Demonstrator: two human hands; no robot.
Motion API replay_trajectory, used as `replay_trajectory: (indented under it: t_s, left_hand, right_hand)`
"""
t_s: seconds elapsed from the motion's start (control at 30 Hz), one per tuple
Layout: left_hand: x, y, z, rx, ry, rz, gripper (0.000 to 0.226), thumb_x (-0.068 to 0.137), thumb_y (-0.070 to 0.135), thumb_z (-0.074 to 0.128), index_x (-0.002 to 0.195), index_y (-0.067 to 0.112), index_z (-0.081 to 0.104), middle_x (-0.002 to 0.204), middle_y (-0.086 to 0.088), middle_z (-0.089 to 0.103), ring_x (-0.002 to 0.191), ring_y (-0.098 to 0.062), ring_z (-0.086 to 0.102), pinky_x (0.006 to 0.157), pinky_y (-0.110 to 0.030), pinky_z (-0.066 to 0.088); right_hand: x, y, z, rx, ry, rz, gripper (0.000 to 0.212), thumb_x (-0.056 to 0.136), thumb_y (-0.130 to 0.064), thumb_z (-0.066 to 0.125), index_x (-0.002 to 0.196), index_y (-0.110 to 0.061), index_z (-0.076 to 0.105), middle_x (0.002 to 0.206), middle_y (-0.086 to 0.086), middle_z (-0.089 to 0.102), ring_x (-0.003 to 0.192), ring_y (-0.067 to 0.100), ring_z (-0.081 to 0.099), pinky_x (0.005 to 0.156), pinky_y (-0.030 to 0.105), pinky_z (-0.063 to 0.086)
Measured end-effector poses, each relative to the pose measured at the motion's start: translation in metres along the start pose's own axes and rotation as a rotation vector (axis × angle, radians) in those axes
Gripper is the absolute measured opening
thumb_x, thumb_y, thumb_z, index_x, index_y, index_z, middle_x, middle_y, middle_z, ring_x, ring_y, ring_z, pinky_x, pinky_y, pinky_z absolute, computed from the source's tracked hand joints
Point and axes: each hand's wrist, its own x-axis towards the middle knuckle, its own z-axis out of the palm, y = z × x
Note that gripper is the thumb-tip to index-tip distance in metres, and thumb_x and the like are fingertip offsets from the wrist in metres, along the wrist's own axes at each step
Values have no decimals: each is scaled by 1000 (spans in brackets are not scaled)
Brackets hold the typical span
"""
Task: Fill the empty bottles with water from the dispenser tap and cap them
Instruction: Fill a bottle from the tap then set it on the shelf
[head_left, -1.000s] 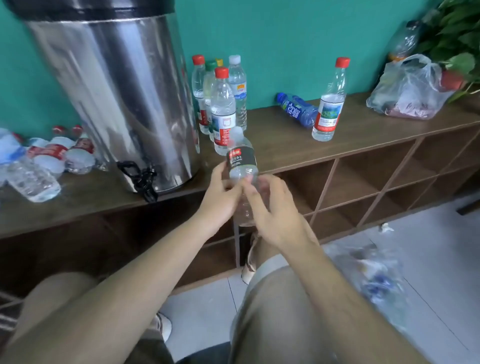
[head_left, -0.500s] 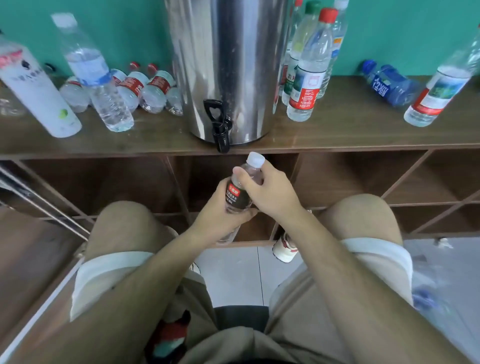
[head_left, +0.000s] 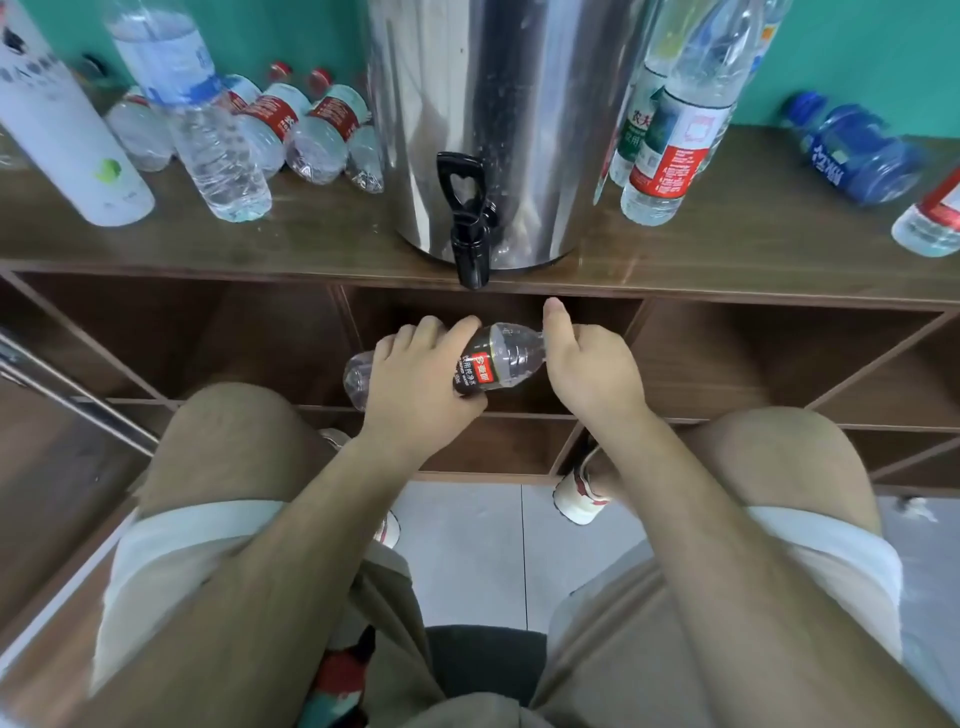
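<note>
Below wooden shelf (head_left: 260, 244), left hand (head_left: 415, 384) grips tilted bottle (head_left: 498, 358), right hand (head_left: 587, 369) curled round its neck

Lighting: even, soft indoor light, source unseen. Glare: pale vertical streaks on steel dispenser (head_left: 498, 119). Shadow: cubbies (head_left: 156, 338) under shelf (head_left: 208, 244) dark. Distortion: wide-angle bowing at edges. Blur: left-edge bottles (head_left: 62, 119) smeared, possibly motion; label print soft.
</note>
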Motion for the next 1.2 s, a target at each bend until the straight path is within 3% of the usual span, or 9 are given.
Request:
replay_trajectory:
  t_s: [0.1, 0.2, 0.4, 0.6, 0.73, 0.9, 0.97, 1.07, 1.2]
  left_hand:
    - [2, -2, -8, -97, -6, -44, 75, 63, 37, 83, 134, 26, 58, 111, -2, 61, 104, -29, 60, 94, -46, 44]
    - [3, -3, -15, -190, -84, -91, 76, 66, 38, 83, 136, 30, 55, 115, 3, 60, 109, -24, 58, 97, -43, 41]
    - [7, -4, -24, -340, -165, -163, 76, 64, 41, 80, 134, 36, 53, 116, 11, 59, 109, -18, 59, 101, -45, 44]
    - [9, -8, -20, -642, -309, -284, 68, 58, 39, 79, 121, 48, 57, 108, 16, 65, 96, -10, 67, 88, -44, 58]
    - [9, -10, -16, -826, -371, -337, 63, 61, 30, 84, 115, 50, 61, 100, 15, 72, 90, -8, 71, 75, -29, 55]
    - [11, -5, -13, -1018, -452, -448, 62, 61, 32, 94, 114, 48, 65, 106, 11, 77, 96, -8, 75, 86, -31, 56]
    - [9, -2, -9, -1051, -469, -475, 64, 62, 27, 96, 117, 43, 65, 107, 9, 78, 98, -11, 76, 90, -36, 58]
    - [6, 0, -5, -1067, -472, -501, 67, 63, 23, 96, 120, 38, 65, 108, 7, 78, 102, -14, 75, 99, -44, 58]
    - [6, 1, -2, -1078, -442, -512, 72, 65, 17, 96, 126, 36, 62, 111, 7, 77, 103, -14, 75, 101, -45, 57]
  right_hand:
    - [-3, -1, -1, 44, 54, -231, 65, 109, -54, 31, 54, -21, 38, 52, -8, 50, 55, 9, 49, 54, 33, 30]
    - [-8, -6, -5, 25, 80, -425, 59, 109, -54, 28, 67, -16, 42, 60, -4, 45, 60, 14, 46, 58, 35, 31]
    - [-11, -9, -12, 62, 74, -567, 48, 110, -50, 35, 83, -11, 45, 75, -6, 45, 70, 16, 46, 63, 33, 39]
    - [-9, -11, -22, 119, 17, -712, 23, 111, -28, 45, 112, -9, 58, 104, 2, 55, 98, 16, 54, 90, 23, 43]
    - [-5, -11, -27, 152, 112, -790, 30, 110, -15, 49, 138, -7, 57, 119, 2, 54, 116, 15, 52, 107, 28, 41]
    - [14, -7, -41, 237, 400, -608, 24, 103, -17, 65, 125, -9, 60, 119, 4, 56, 102, 15, 61, 90, 13, 47]
    - [21, -4, -45, 232, 400, -476, 25, 99, -18, 71, 118, -17, 55, 118, 3, 56, 100, 17, 62, 85, 19, 52]
    - [29, -2, -45, 150, 389, -405, 24, 98, -15, 70, 113, -21, 52, 114, 0, 58, 103, 15, 59, 90, 31, 54]
    - [36, 0, -43, -56, 359, -310, 28, 99, -20, 69, 125, -15, 59, 122, 2, 64, 124, 22, 51, 106, 38, 36]
